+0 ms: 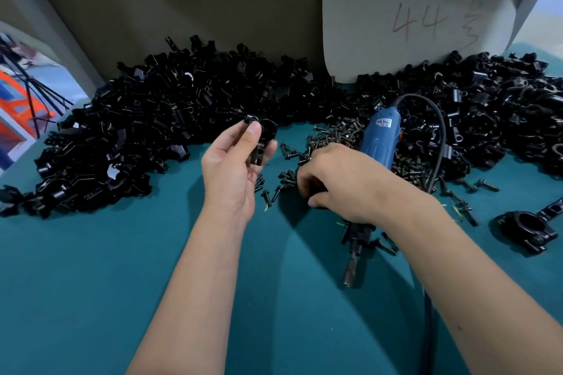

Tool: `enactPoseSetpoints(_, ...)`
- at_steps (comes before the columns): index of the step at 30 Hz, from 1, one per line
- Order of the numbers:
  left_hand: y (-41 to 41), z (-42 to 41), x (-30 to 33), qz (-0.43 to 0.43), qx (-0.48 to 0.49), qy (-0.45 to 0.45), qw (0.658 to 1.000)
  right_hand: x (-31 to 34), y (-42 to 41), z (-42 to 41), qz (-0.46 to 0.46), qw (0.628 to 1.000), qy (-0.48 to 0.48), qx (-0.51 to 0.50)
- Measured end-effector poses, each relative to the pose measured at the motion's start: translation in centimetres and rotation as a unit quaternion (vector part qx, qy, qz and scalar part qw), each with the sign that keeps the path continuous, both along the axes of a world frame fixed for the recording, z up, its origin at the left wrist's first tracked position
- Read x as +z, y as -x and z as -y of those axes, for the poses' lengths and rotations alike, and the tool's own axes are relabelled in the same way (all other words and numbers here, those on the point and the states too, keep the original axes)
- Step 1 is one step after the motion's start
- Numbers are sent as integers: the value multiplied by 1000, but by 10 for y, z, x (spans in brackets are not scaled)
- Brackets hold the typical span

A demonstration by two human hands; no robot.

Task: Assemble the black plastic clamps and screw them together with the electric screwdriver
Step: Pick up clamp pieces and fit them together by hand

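Observation:
My left hand [234,167] holds a black plastic clamp [264,135] between thumb and fingers, raised above the green table. My right hand [338,179] is wrapped around the blue electric screwdriver [379,143], whose bit end [351,271] points toward me, and its fingertips reach down into the loose dark screws [289,179]. A heap of screws [338,134] lies just beyond that hand. One assembled clamp [525,227] rests at the right.
Large piles of black clamp parts lie at the back left [137,131] and back right [487,113]. A white card marked "44" [417,21] leans on the back wall. The screwdriver's black cable [438,131] loops right. Green table surface [122,283] lies in front.

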State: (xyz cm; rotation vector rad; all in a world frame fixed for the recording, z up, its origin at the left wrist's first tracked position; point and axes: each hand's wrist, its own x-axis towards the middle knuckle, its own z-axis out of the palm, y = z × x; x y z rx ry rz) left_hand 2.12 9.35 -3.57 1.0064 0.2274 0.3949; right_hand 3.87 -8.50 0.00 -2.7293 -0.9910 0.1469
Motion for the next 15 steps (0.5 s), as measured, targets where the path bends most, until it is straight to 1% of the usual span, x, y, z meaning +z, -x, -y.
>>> enactPoseSetpoints(2,-1,2,-2,-4,-9,-17,1000,1,-2,3,-11,999,-41,-7)
enactPoseSetpoints(4,-2,4,-3,-8,-16,-50,999,5,-5,9,-17,988,-144,-45)
enactPoseSetpoints(6,-2,7,-5,3,-36,-102,994,9,-9,16,1,961,-261,-88)
enactPoseSetpoints(8,-2,12,-6,23,-62,-169,983,11,-11,21,12,930,-351,-106)
enactPoseSetpoints(10,-1,19,-8,37,-83,-197,976,11,-12,23,13,920,-378,-104)
enactPoseSetpoints(15,1,23,-9,38,-114,-192,974,5,-15,24,28,922,-370,-108)
